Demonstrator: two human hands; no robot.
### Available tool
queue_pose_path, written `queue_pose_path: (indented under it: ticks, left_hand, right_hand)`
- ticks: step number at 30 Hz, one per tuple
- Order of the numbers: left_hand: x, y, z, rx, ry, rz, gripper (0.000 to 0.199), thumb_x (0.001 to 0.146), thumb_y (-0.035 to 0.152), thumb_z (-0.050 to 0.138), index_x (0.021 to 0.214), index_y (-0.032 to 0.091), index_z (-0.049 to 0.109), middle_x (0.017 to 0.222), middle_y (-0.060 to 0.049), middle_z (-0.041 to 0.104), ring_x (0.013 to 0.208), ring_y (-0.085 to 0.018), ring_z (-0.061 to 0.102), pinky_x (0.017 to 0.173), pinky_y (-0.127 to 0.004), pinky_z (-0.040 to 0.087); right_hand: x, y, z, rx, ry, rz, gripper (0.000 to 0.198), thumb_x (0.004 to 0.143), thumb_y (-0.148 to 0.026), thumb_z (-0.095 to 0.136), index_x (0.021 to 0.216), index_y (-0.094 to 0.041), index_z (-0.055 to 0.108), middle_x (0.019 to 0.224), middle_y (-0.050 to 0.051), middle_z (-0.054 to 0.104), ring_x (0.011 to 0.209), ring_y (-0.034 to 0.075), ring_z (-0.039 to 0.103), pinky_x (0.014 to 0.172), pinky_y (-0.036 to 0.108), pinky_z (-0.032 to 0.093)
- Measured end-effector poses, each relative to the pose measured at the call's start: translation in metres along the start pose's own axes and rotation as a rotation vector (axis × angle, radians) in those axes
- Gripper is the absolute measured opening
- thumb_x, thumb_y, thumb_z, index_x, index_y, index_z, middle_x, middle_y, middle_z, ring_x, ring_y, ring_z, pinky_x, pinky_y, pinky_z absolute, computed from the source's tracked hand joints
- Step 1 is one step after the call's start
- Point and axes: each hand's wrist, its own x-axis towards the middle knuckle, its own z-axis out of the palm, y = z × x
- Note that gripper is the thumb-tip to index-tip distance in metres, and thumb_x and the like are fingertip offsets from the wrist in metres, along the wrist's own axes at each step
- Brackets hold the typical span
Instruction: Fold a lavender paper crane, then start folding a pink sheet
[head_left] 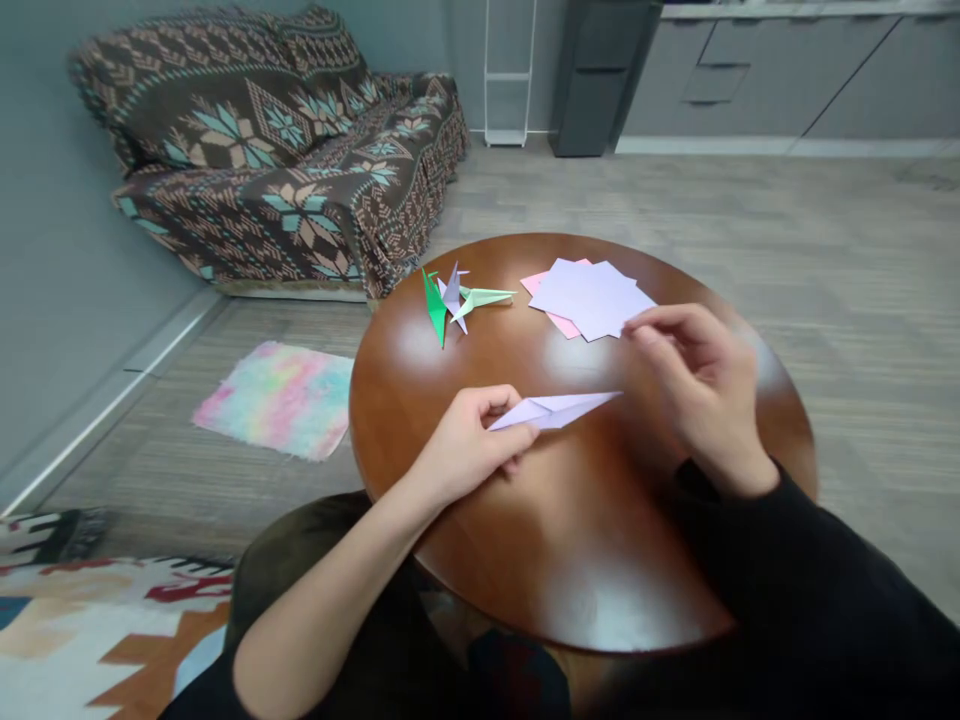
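My left hand (491,435) pinches a folded lavender origami paper (559,409) between thumb and fingers, above the near middle of the round table. The paper is long and narrow, with its sharp point towards the right. My right hand (697,380) is raised to the right of it, apart from the folded paper. Its thumb and forefinger tips come together, and nothing shows between them. Those tips overlap the edge of a fanned stack of lavender paper sheets (589,295) in view; whether they touch it I cannot tell. Pink sheets (564,326) stick out beneath.
Folded paper cranes lie at the table's far left: green (433,308), lavender (452,292) and pale green (484,298). The brown wooden table (480,560) has a rounded edge. Beyond are a patterned sofa (300,200), a pastel mat (277,400) and grey cabinets (787,80).
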Motion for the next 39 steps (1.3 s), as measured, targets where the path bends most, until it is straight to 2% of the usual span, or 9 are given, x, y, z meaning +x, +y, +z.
queue_pose_path:
  ticks: [2, 4, 7, 11, 18, 23, 31, 35, 39]
  left_hand:
    - [0.0, 0.003, -0.002, 0.062, -0.048, -0.01, 0.019, 0.076, 0.025, 0.074, 0.068, 0.016, 0.06, 0.058, 0.003, 0.059, 0.047, -0.008, 0.054, 0.046, -0.018, 0.045]
    - [0.001, 0.004, -0.005, 0.082, -0.04, -0.008, 0.018, 0.076, 0.026, 0.075, 0.069, 0.016, 0.062, 0.059, 0.003, 0.059, 0.048, -0.008, 0.053, 0.046, -0.018, 0.044]
    - [0.004, 0.002, -0.01, 0.03, 0.022, 0.024, 0.018, 0.077, 0.028, 0.078, 0.072, 0.015, 0.065, 0.062, 0.001, 0.062, 0.051, -0.009, 0.055, 0.048, -0.019, 0.046]
    - [0.007, -0.001, -0.013, -0.093, 0.143, 0.11, 0.024, 0.075, 0.032, 0.083, 0.074, 0.015, 0.066, 0.072, -0.001, 0.067, 0.06, -0.01, 0.06, 0.055, -0.02, 0.052]
    - [0.008, -0.006, -0.01, -0.119, 0.129, 0.059, 0.021, 0.077, 0.031, 0.082, 0.081, 0.015, 0.068, 0.074, -0.002, 0.071, 0.065, -0.012, 0.066, 0.063, -0.022, 0.055]
    - [0.009, -0.008, -0.015, -0.036, 0.067, 0.063, 0.018, 0.081, 0.03, 0.078, 0.08, 0.014, 0.07, 0.073, -0.001, 0.07, 0.065, -0.012, 0.064, 0.064, -0.022, 0.052]
    - [0.014, -0.009, -0.017, 0.011, 0.144, 0.13, 0.021, 0.084, 0.034, 0.076, 0.079, 0.015, 0.068, 0.073, -0.001, 0.068, 0.065, -0.013, 0.062, 0.063, -0.023, 0.05]
    - [0.016, -0.011, -0.017, 0.08, 0.149, 0.186, 0.019, 0.086, 0.03, 0.074, 0.078, 0.015, 0.067, 0.073, 0.0, 0.067, 0.067, -0.011, 0.06, 0.068, -0.022, 0.049]
    - [0.015, -0.01, -0.017, 0.105, 0.122, 0.197, 0.016, 0.086, 0.027, 0.073, 0.078, 0.015, 0.066, 0.073, 0.001, 0.067, 0.068, -0.012, 0.062, 0.068, -0.022, 0.05]
  right_hand:
    - [0.003, -0.007, -0.002, -0.109, -0.432, 0.041, 0.013, 0.088, -0.035, 0.078, 0.093, -0.024, 0.081, 0.093, 0.006, 0.077, 0.088, 0.023, 0.067, 0.081, 0.035, 0.05]
    - [0.004, -0.011, 0.002, -0.044, -0.741, 0.157, 0.02, 0.091, -0.04, 0.074, 0.093, -0.022, 0.082, 0.085, 0.005, 0.077, 0.077, 0.021, 0.066, 0.071, 0.032, 0.05]
    - [0.002, -0.01, 0.012, 0.072, -0.893, 0.284, 0.025, 0.092, -0.043, 0.073, 0.09, -0.019, 0.083, 0.074, 0.003, 0.074, 0.064, 0.017, 0.06, 0.06, 0.029, 0.045]
    - [-0.004, -0.003, 0.021, 0.166, -0.915, 0.375, 0.024, 0.087, -0.041, 0.079, 0.08, -0.018, 0.081, 0.071, 0.002, 0.073, 0.061, 0.015, 0.059, 0.057, 0.027, 0.045]
    - [-0.018, 0.002, 0.04, 0.321, -0.771, 0.522, 0.032, 0.085, -0.046, 0.08, 0.072, -0.017, 0.075, 0.067, 0.004, 0.075, 0.06, 0.016, 0.068, 0.06, 0.027, 0.056]
    - [-0.014, 0.007, 0.05, 0.294, -0.669, 0.486, 0.029, 0.087, -0.044, 0.076, 0.077, -0.017, 0.071, 0.062, 0.002, 0.071, 0.05, 0.012, 0.062, 0.049, 0.022, 0.05]
    - [-0.016, 0.013, 0.063, 0.325, -0.607, 0.456, 0.024, 0.088, -0.033, 0.07, 0.07, -0.019, 0.061, 0.05, -0.005, 0.057, 0.041, 0.008, 0.047, 0.042, 0.021, 0.037]
    - [-0.026, 0.013, 0.063, 0.372, -0.489, 0.4, 0.017, 0.088, -0.029, 0.073, 0.09, -0.021, 0.059, 0.063, -0.007, 0.06, 0.048, 0.009, 0.052, 0.045, 0.021, 0.039]
    - [-0.029, 0.011, 0.06, 0.326, -0.509, 0.339, 0.016, 0.092, -0.032, 0.072, 0.094, -0.019, 0.063, 0.068, -0.005, 0.06, 0.054, 0.009, 0.052, 0.05, 0.023, 0.04]
